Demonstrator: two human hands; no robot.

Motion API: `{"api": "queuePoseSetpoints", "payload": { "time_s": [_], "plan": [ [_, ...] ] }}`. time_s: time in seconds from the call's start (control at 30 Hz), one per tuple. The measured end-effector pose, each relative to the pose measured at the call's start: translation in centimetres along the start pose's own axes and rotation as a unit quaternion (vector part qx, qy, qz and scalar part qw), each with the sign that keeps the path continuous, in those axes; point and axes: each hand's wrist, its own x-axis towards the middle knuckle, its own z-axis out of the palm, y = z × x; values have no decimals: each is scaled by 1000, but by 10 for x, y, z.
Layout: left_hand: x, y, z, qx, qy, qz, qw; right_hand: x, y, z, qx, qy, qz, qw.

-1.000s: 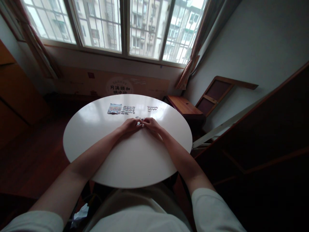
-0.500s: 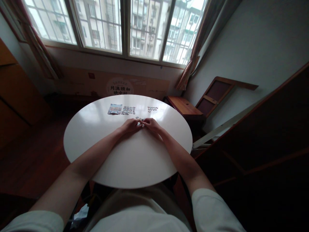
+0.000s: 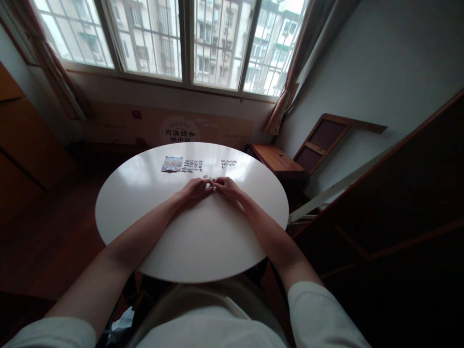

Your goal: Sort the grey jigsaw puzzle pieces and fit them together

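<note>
taking the picture sheet as the landmark, very little has changed over the last second. the left hand and the right hand stay where they were, nearer the wearer than the sheet and off to its right, bent over a small heap of puzzle pieces. the slight shift in the view looks like the head moving, not the things.

the grip of each hand is curled in, fingertips drawn close together at the heap and touching or nearly touching it. whether either one is clamped on a single piece i cannot tell; the pieces are too small and the fingers cover part of them. a few pieces of the heap show just beyond the fingers, on the side towards the sheet.

the laid-out rows, just beside the sheet on its right, look the same as before, and so does the smaller group, well apart from the sheet, further right past those rows. no piece seems to have joined or left either set, so i judge the work is paused on close fingering at the heap. everything, sheet included, lies on the white counter, whose bare near part spreads from below the sheet towards the wearer.
</note>
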Motion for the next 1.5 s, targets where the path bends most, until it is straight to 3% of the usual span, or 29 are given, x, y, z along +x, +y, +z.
{"api": "queuePoseSetpoints", "payload": {
  "time_s": [1.5],
  "plan": [
    [0,0,-1,-19,1,3,1000,-1,-3,-1,-1,-2,4,1000]
  ]
}}
